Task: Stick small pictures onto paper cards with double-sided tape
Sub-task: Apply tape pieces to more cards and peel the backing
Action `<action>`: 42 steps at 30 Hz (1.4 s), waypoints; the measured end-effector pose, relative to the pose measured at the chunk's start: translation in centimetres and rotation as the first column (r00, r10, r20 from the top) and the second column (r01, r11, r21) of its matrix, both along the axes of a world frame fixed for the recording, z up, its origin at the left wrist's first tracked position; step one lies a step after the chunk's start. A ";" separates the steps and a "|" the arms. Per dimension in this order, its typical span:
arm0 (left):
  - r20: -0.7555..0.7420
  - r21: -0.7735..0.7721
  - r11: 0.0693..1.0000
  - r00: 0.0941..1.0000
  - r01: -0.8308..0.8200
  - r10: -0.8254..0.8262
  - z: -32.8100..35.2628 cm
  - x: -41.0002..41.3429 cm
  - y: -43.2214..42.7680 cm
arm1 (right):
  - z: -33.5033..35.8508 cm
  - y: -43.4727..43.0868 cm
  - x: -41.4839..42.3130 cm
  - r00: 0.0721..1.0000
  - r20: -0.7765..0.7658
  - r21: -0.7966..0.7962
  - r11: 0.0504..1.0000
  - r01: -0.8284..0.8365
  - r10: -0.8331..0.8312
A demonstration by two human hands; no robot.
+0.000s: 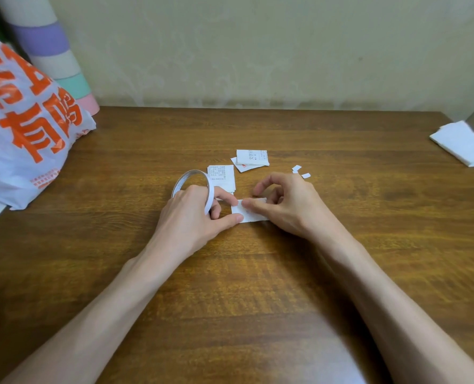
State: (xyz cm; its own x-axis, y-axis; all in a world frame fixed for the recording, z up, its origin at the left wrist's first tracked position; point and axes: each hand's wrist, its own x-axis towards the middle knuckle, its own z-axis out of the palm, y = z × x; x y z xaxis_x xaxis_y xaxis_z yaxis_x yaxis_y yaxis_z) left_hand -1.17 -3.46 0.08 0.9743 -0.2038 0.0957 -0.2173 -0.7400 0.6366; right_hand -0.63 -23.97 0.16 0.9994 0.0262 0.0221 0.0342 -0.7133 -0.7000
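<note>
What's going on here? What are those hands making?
Someone is working with tape and paper at a wooden table. The left hand holds a ring of tape and steadies a small white card with thumb and finger. The right hand pinches at the card's top edge. Two piles of printed papers lie just behind.

left grip point(191, 214) bare | right grip point(288, 209) bare | forearms point(113, 300) bare
</note>
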 end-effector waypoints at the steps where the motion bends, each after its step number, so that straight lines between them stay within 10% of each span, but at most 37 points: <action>1: -0.002 0.000 1.000 1.000 -0.003 0.003 0.0 0.0 0.0 | -0.1 0.1 0.0 1.000 0.018 -0.037 0.999 0.007 -0.007; 8: 0.002 0.007 1.000 1.000 0.012 -0.012 0.0 0.0 0.1 | 0.3 -1.0 0.4 0.997 -0.073 0.222 0.975 -0.008 0.025; 19: -0.002 0.005 0.999 0.999 0.032 -0.032 0.1 0.0 0.1 | 0.1 0.2 -0.1 0.999 0.052 -0.019 1.000 0.011 -0.010; 42: -0.017 0.024 0.998 0.998 0.053 -0.053 0.5 0.0 0.3 | 0.2 -1.4 0.3 0.996 -0.018 0.153 0.984 -0.086 0.089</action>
State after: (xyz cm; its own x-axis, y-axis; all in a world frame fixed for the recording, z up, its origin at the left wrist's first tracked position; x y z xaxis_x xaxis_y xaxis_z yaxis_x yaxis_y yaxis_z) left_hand -1.17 -3.20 0.58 0.9635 -0.2571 0.0745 -0.2464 -0.7432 0.6221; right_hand -0.28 -25.40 0.37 0.9937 0.1118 0.0083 0.0734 -0.5933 -0.8016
